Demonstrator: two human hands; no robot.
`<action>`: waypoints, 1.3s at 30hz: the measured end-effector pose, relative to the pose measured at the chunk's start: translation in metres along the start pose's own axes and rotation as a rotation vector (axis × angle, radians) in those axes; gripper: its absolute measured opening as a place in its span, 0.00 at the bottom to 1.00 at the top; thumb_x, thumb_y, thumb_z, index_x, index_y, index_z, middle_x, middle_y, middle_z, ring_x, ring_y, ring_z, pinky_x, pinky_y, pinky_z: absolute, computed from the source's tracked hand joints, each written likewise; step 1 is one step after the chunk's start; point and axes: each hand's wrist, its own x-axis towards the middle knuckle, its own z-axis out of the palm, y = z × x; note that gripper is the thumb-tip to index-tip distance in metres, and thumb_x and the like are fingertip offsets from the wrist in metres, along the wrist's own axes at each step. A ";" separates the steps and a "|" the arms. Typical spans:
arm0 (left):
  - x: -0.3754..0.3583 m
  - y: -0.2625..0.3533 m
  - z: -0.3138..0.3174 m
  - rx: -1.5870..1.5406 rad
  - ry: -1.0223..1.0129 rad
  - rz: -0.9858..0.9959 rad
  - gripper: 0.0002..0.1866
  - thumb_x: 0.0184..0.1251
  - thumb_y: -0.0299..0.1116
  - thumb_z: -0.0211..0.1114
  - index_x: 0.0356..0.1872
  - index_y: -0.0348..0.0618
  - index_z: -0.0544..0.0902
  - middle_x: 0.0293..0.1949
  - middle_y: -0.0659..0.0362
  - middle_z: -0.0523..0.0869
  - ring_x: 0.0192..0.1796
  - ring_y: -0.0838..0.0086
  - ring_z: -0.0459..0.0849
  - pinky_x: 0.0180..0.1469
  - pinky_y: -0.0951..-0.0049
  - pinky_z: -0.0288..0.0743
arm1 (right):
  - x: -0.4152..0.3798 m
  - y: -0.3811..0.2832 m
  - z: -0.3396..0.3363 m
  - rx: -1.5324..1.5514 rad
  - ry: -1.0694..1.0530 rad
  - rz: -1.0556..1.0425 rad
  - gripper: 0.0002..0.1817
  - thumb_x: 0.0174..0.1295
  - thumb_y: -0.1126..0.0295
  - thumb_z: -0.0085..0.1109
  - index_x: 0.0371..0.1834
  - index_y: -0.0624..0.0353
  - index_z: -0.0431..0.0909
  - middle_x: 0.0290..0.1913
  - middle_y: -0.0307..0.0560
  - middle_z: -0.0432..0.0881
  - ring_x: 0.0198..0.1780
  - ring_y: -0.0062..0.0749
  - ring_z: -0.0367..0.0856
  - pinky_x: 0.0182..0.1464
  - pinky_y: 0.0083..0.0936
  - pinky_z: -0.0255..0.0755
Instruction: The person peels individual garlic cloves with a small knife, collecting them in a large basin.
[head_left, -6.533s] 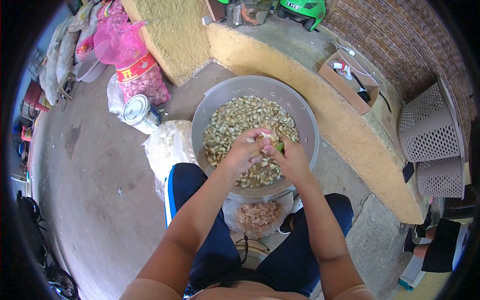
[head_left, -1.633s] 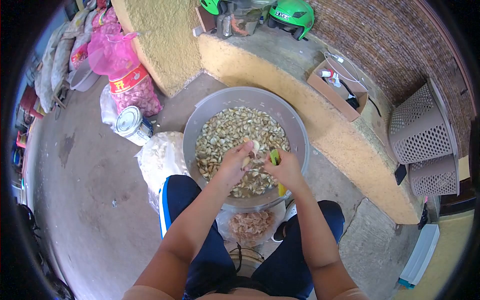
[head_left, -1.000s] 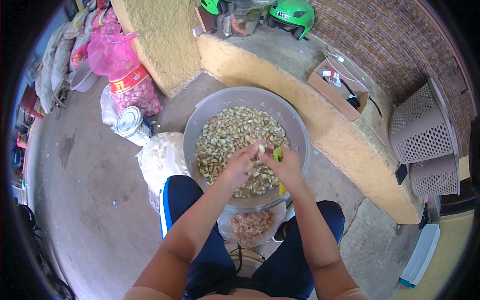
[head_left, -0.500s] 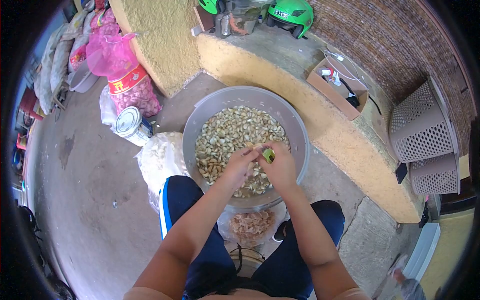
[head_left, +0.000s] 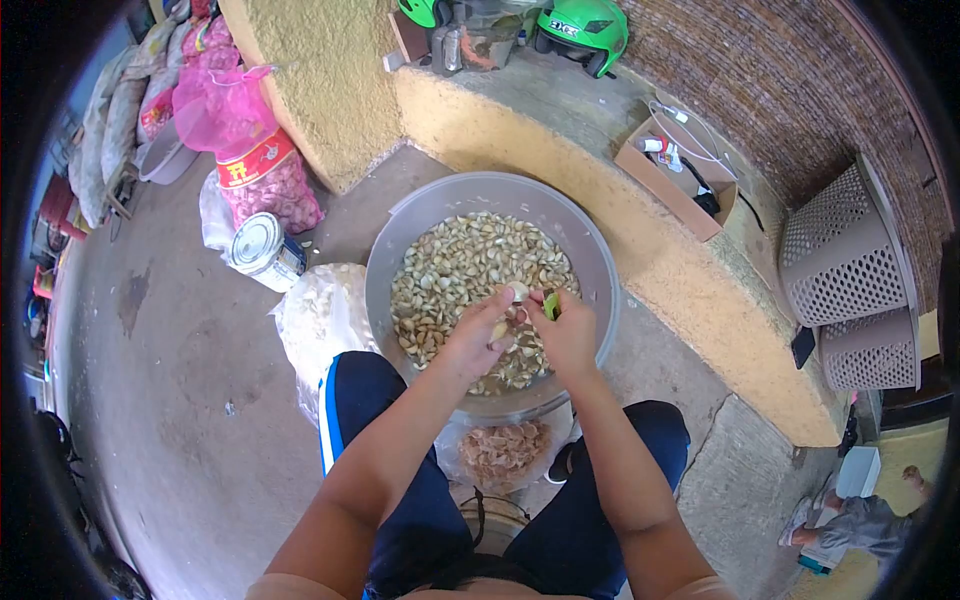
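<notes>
A wide grey basin (head_left: pixel 596 250) stands before me, full of garlic cloves (head_left: pixel 470 260) that seem to lie in water. Above its near half, my left hand (head_left: pixel 476 338) pinches a pale garlic clove (head_left: pixel 518 291) between thumb and finger; another clove (head_left: pixel 500 330) shows against its fingers. Close beside it, my right hand (head_left: pixel 571 342) is closed around a small tool with a yellow-green handle (head_left: pixel 551 304), apparently a paring knife; its blade is mostly hidden. Below the basin, between my legs, sits a clear bag of brownish garlic skins (head_left: pixel 502 450).
Left of the basin are a plastic bag of white pieces (head_left: pixel 325 315), a tin can (head_left: pixel 266 250) and a pink mesh sack of garlic (head_left: pixel 272 195). A low yellow ledge (head_left: pixel 680 290) runs along the right, bearing a cardboard box (head_left: pixel 672 180) and perforated baskets (head_left: pixel 845 250). Another person (head_left: pixel 865 525) is at lower right.
My hands have turned slightly, bringing the pale clove into view at the left fingertips. The yellow-green handle has shifted a little right. The other person has come further into view.
</notes>
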 end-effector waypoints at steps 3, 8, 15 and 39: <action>0.004 -0.001 -0.010 0.023 -0.077 0.004 0.16 0.61 0.42 0.58 0.43 0.41 0.75 0.33 0.63 0.78 0.33 0.84 0.74 0.18 0.86 0.56 | -0.002 -0.002 -0.002 -0.077 0.026 -0.117 0.12 0.47 0.68 0.62 0.26 0.67 0.74 0.22 0.57 0.75 0.25 0.48 0.75 0.29 0.34 0.67; 0.002 0.001 -0.008 0.063 -0.084 0.017 0.17 0.60 0.43 0.58 0.42 0.40 0.75 0.33 0.59 0.77 0.27 0.82 0.69 0.17 0.87 0.55 | -0.002 -0.005 -0.007 -0.026 0.019 -0.173 0.11 0.48 0.69 0.61 0.27 0.67 0.73 0.20 0.54 0.75 0.22 0.44 0.74 0.26 0.32 0.67; 0.001 0.006 -0.010 0.052 -0.209 0.018 0.16 0.60 0.40 0.58 0.42 0.37 0.74 0.33 0.58 0.78 0.27 0.84 0.72 0.16 0.87 0.56 | 0.004 -0.004 -0.016 0.346 -0.207 0.125 0.07 0.51 0.72 0.58 0.27 0.64 0.74 0.19 0.41 0.77 0.17 0.18 0.69 0.20 0.19 0.63; -0.005 0.014 -0.006 0.202 -0.168 -0.059 0.15 0.60 0.40 0.59 0.35 0.36 0.76 0.26 0.57 0.77 0.20 0.84 0.68 0.16 0.86 0.55 | 0.001 -0.006 -0.023 0.075 -0.280 -0.118 0.08 0.49 0.69 0.55 0.21 0.62 0.71 0.16 0.43 0.72 0.21 0.36 0.74 0.24 0.28 0.66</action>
